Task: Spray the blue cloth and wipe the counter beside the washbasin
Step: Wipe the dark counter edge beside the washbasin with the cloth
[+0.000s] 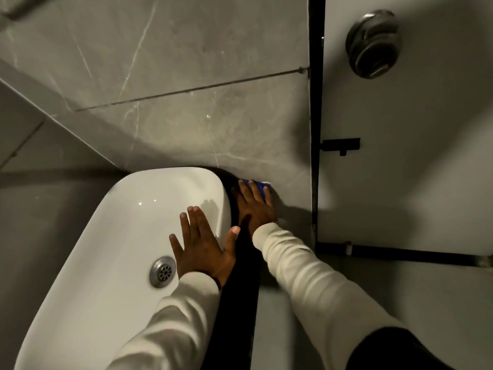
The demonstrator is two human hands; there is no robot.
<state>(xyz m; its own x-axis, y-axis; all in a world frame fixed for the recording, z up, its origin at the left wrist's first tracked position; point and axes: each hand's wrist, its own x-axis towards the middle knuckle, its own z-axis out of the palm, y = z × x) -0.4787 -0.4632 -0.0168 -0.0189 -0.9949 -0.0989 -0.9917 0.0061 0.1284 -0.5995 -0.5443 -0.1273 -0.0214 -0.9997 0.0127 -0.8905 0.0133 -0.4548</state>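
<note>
A white washbasin [112,236] fills the lower left, with a metal drain [162,272] in its bowl. My left hand [202,244] lies flat with spread fingers on the basin's right rim, holding nothing. A narrow dark counter strip [240,303] runs along the basin's right side. My right hand [256,206] presses the blue cloth [262,186] down at the far end of that strip, where it meets the grey marble wall. Most of the cloth is hidden under my fingers. No spray bottle is in view.
A grey marble wall [186,116] stands right behind the basin. To the right is a pale cubicle door [400,169] with a black frame, a black latch [341,145] and a round metal knob [373,44]. Grey floor shows below right.
</note>
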